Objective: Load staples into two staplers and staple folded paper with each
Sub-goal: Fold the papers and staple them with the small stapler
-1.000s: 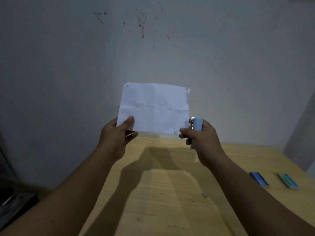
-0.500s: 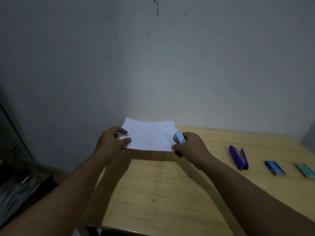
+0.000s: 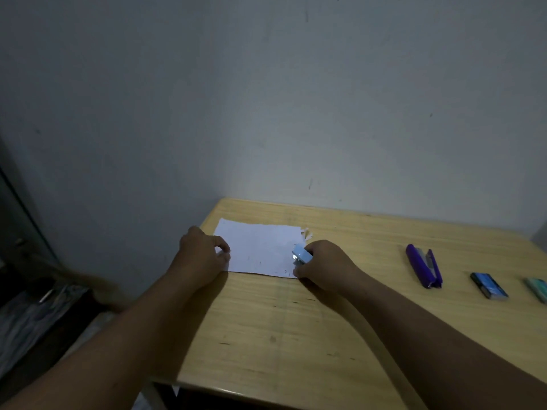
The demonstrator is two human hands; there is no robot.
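Observation:
A white folded paper (image 3: 258,250) lies flat on the wooden table (image 3: 296,335) near its far left corner. My left hand (image 3: 202,255) pinches the paper's left edge. My right hand (image 3: 324,263) grips a light blue stapler (image 3: 302,254) at the paper's right edge, its metal nose over the sheet. A purple stapler (image 3: 424,266) lies open on the table to the right, untouched.
Two small staple boxes lie at the right edge, a dark blue one (image 3: 489,285) and a teal one (image 3: 537,288). A grey wall stands behind the table. Dark clutter sits on the floor to the left.
Both hands brought the paper and the light blue stapler down from mid-air onto the table's far left corner. The camera tilted down, bringing the purple stapler into view.

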